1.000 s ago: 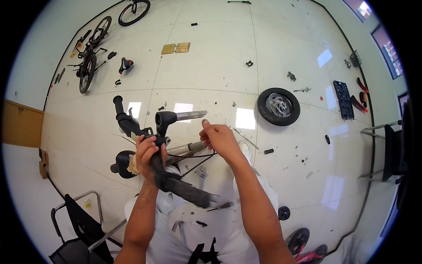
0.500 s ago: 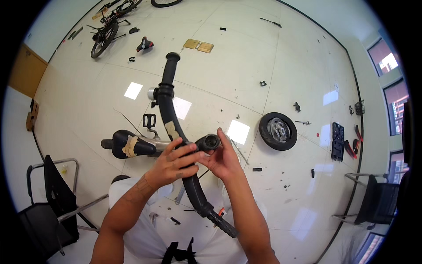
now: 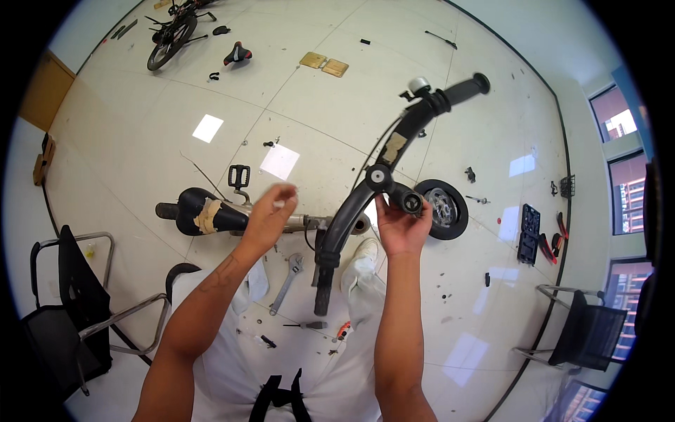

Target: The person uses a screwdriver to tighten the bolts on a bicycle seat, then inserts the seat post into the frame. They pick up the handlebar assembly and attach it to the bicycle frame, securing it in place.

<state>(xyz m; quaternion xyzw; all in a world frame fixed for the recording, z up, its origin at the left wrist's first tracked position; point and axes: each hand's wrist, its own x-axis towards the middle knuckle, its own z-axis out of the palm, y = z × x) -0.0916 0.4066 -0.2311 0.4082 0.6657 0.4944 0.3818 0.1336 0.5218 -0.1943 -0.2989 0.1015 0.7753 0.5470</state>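
Since half a second ago the left hand (image 3: 271, 214) has let go of the handlebar (image 3: 394, 158) and drawn off to the left, fingers loosely spread and empty, while the bar has swung so its far grip now points up and right. The right hand (image 3: 401, 225) alone holds it, fingers closed round the short stem (image 3: 402, 200) at the bar's middle clamp.

The handlebar hangs in the air in front of the person, above the white tiled floor (image 3: 140, 148), its near grip (image 3: 323, 278) low between the knees and its far grip (image 3: 464, 88) well away, next to a small bell (image 3: 420, 86).

By the look of it, the bar is a stiff metal tube, moderately heavy and long enough to tip when held at one point. The stem at the centre is the balanced place to take it; the rubber grips give a surer, less slippery hold than the bare painted tube. The bell and the thin cable trailing along it seem the fragile parts.

Counted: one handlebar with two grips, one taped saddle (image 3: 200, 211) on its post to the left, one small wheel (image 3: 443, 207) just right of the hand, one pedal (image 3: 239, 174), one spanner (image 3: 287, 281) near the knees, two chairs (image 3: 70, 309), one bicycle (image 3: 172, 28) far left
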